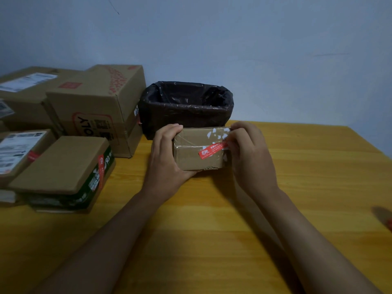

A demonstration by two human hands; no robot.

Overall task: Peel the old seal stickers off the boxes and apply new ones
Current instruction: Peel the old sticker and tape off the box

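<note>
Bracing the small cardboard box [199,149] near the table's [297,187] far edge, our left hand [167,158] clamps its left end so it cannot slide while our right hand [244,153] pinches the red seal sticker [212,150], presumably to peel it.

Both bare forearms reach forward side by side. The left hand [167,153] is curled, fingers wrapped over the top and thumb underneath. The right hand [247,153] is bent at the wrist, its fingertips [230,143] drawn together in a pinch.
</note>
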